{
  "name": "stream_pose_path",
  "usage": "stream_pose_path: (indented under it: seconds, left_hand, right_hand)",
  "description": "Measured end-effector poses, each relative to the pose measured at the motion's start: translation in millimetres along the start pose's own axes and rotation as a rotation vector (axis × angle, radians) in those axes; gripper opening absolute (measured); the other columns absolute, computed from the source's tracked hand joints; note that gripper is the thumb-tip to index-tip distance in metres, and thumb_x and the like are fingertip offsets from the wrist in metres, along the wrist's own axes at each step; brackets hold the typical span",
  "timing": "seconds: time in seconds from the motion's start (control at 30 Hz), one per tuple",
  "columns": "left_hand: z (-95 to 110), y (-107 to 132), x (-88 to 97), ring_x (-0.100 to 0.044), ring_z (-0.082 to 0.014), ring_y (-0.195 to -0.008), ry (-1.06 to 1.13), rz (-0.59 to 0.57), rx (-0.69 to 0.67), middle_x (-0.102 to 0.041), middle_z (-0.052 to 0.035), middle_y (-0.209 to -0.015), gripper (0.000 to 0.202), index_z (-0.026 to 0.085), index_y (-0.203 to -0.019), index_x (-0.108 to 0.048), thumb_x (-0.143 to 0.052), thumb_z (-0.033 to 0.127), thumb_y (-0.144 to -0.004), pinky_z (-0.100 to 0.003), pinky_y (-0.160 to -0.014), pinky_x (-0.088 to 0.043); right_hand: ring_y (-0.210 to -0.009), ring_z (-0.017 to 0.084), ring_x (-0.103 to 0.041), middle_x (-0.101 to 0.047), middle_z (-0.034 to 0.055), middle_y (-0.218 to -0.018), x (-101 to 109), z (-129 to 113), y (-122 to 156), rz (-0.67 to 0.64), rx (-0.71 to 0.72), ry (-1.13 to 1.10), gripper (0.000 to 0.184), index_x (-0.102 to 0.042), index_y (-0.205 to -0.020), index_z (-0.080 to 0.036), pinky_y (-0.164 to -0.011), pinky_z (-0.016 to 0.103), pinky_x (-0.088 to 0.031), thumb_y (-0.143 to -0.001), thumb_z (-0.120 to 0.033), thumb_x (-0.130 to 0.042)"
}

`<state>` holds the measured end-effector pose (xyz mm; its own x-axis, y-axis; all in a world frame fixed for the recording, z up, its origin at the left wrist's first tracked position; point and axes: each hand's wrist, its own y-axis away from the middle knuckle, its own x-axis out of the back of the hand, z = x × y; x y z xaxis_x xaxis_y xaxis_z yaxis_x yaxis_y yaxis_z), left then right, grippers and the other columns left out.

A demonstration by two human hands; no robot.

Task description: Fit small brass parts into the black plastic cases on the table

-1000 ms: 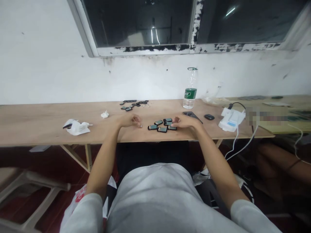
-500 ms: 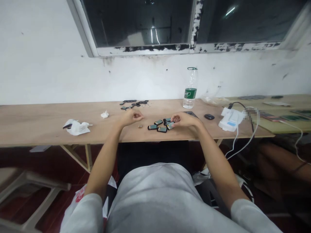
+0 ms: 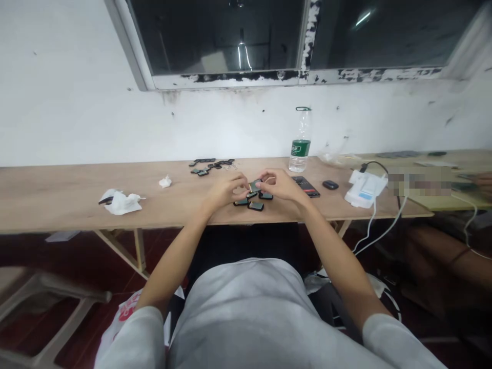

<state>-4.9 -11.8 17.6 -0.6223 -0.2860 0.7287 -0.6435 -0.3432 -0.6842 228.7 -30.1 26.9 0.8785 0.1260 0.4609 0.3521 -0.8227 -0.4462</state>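
With narrow grip, contact unclear, the left hand (image 3: 231, 189) was held at nine o'clock of the grey module (image 3: 254, 186), which was pinched at three o'clock by the right hand (image 3: 281, 184) above tabletop (image 3: 77, 184) pieces (image 3: 255, 206); edge-holding was judged safest.

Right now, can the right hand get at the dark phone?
Probably yes: the dark phone lies close beside the right hand, with nothing apparent blocking it. That hand pinches a small grey part, though, so it would likely need to release it first.
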Motion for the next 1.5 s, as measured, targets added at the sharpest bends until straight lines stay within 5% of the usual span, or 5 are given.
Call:
stream_pose_path:
  seconds: [0.27,0.73,1.23,1.5]
  left_hand:
    - [-7.9,2.4,0.3,-0.067,-0.0187,-0.095,-0.068,0.062,-0.096,-0.067,-0.0091,-0.105,0.011,0.019,-0.093,-0.069,-0.062,0.028,-0.094,-0.030,-0.082,-0.053]
    - [-12.9,3.7,1.9,-0.072,-0.0188,-0.093,-0.056,0.167,-0.220,-0.076,-0.0096,-0.103,0.010,0.019,-0.099,-0.071,-0.066,0.020,-0.090,-0.030,-0.081,-0.059]
    - [-14.7,6.7,-8.3,-0.069,-0.0216,-0.108,-0.142,0.073,-0.128,-0.069,-0.0122,-0.120,0.020,0.022,-0.111,-0.072,-0.063,0.032,-0.096,-0.034,-0.092,-0.057]
    - [-16.8,4.3,-0.7,-0.071,-0.0199,-0.101,-0.114,0.197,-0.062,-0.075,-0.0093,-0.106,0.022,0.020,-0.109,-0.071,-0.058,0.034,-0.099,-0.033,-0.090,-0.056]
  right_hand:
    - [-0.074,0.018,-0.068,-0.069,0.0049,-0.089,-5.8,0.3,-2.2,0.053,0.094,-0.048,0.023,-0.062,-0.092,-0.018,-0.061,0.028,-0.055,-0.081,-0.036,-0.071]
    - [-0.071,0.019,-0.069,-0.070,0.0043,-0.082,-4.4,-9.7,1.1,0.041,0.058,-0.109,0.023,-0.062,-0.089,-0.018,-0.060,0.029,-0.055,-0.081,-0.038,-0.072]
    - [-0.077,0.020,-0.070,-0.072,0.0065,-0.090,-3.7,-3.0,-1.7,0.078,0.007,-0.098,0.023,-0.064,-0.092,-0.018,-0.066,0.030,-0.059,-0.083,-0.039,-0.071]
    - [-0.073,0.019,-0.071,-0.070,0.0072,-0.095,-3.1,8.4,-6.8,0.075,-0.015,-0.134,0.023,-0.062,-0.093,-0.018,-0.066,0.031,-0.059,-0.082,-0.036,-0.072]
